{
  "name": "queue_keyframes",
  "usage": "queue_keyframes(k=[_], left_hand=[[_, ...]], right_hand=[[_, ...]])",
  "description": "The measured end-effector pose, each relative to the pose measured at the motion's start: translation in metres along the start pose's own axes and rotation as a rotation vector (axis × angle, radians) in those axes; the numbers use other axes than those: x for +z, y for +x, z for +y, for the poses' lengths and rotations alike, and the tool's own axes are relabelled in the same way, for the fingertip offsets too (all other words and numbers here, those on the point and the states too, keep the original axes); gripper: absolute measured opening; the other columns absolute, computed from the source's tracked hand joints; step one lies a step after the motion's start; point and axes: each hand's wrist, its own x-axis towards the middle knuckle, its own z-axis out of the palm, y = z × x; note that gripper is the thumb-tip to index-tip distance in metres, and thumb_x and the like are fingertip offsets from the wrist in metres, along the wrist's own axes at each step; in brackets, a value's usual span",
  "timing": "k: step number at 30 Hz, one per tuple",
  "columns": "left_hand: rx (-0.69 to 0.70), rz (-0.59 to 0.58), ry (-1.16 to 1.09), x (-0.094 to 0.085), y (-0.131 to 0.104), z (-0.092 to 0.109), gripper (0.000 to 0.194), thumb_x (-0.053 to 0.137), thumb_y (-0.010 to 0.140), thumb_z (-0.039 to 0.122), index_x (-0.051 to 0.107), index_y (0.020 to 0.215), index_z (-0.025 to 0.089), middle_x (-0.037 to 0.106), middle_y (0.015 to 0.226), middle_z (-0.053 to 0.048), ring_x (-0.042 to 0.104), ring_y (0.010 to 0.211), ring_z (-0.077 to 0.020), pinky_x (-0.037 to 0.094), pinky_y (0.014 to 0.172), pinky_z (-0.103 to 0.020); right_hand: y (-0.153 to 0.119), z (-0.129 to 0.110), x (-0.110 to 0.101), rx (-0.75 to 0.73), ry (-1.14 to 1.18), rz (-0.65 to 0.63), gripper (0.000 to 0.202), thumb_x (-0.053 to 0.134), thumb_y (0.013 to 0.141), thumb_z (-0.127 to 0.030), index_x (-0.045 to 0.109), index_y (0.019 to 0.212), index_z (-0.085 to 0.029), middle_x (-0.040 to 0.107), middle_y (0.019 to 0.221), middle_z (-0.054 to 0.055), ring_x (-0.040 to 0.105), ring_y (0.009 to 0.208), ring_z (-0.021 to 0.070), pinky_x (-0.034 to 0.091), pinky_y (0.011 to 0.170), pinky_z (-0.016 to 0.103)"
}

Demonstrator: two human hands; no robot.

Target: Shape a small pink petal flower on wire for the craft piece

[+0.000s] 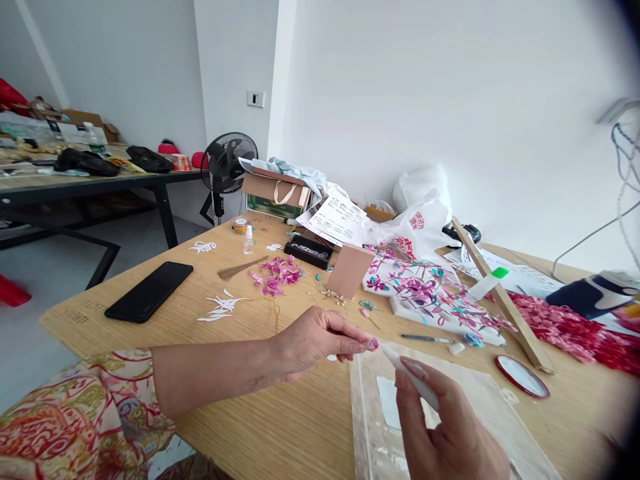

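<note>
Between thumb and forefinger, my left hand [320,341] pinches a small pink-purple petal piece [373,343]. My right hand [450,420] grips a white glue tube [423,387] with a tapered nozzle, its tip pointing at the petal piece and close to it; whether they touch I cannot tell. Under both hands lies a translucent plastic sheet [367,413] on the wooden table. Beyond my left hand is a pile of loose magenta petals [280,273], with white cut-out leaf shapes [223,307] to the left of it.
A black phone [150,291] lies at the left. Finished-looking purple flower sprigs [425,287] rest on white wrapping. A pen [427,338], a red-rimmed round lid [523,377] and a wooden bar [500,293] lie to the right. A small clear bottle [249,241] stands near a black box [307,251].
</note>
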Motion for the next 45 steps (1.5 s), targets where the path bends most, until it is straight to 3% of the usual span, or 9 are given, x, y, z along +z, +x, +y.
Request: queue_keyframes(k=[12, 18, 26, 34, 45], left_hand=[[-0.009, 0.008, -0.017, 0.002, -0.002, 0.001, 0.017, 0.07, 0.056, 0.028, 0.067, 0.066, 0.014, 0.053, 0.059, 0.002, 0.044, 0.052, -0.0052, 0.031, 0.05, -0.02], [0.006, -0.009, -0.029, 0.002, 0.0, -0.002, 0.015, 0.069, 0.058, 0.026, 0.067, 0.067, 0.015, 0.054, 0.06, 0.001, 0.044, 0.053, -0.0047, 0.031, 0.051, -0.02], [0.0, -0.011, -0.029, 0.002, 0.0, -0.002, 0.014, 0.069, 0.058, 0.025, 0.067, 0.066, 0.014, 0.054, 0.061, 0.001, 0.044, 0.053, -0.0043, 0.032, 0.051, -0.019], [0.001, -0.03, -0.019, 0.002, -0.002, -0.001, 0.015, 0.069, 0.057, 0.026, 0.067, 0.067, 0.015, 0.056, 0.064, 0.001, 0.046, 0.054, -0.0048, 0.032, 0.05, -0.018], [-0.012, -0.027, -0.015, 0.001, -0.002, -0.001, 0.018, 0.07, 0.056, 0.028, 0.067, 0.067, 0.015, 0.057, 0.064, 0.001, 0.045, 0.054, -0.0052, 0.032, 0.052, -0.02]], right_hand=[[-0.006, -0.003, -0.003, 0.029, 0.072, -0.026, 0.018, 0.04, 0.082, -0.03, 0.055, 0.081, -0.021, 0.064, 0.063, -0.001, 0.059, 0.047, 0.0101, 0.03, 0.032, 0.02], [-0.006, -0.005, -0.003, 0.019, 0.039, -0.007, 0.018, 0.04, 0.082, -0.03, 0.055, 0.081, -0.02, 0.064, 0.062, -0.001, 0.057, 0.043, 0.0093, 0.03, 0.031, 0.02], [-0.009, -0.006, -0.003, -0.012, -0.017, -0.003, 0.018, 0.04, 0.083, -0.029, 0.055, 0.082, -0.02, 0.065, 0.066, -0.001, 0.042, 0.028, 0.0055, 0.031, 0.033, 0.021], [-0.008, -0.007, -0.003, 0.009, -0.079, 0.041, 0.018, 0.043, 0.082, -0.029, 0.057, 0.08, -0.019, 0.063, 0.061, 0.001, 0.053, 0.04, 0.0088, 0.029, 0.035, 0.021], [-0.01, -0.008, 0.001, 0.016, -0.047, 0.055, 0.018, 0.042, 0.082, -0.03, 0.057, 0.079, -0.02, 0.063, 0.061, 0.001, 0.053, 0.041, 0.0098, 0.03, 0.035, 0.022]])
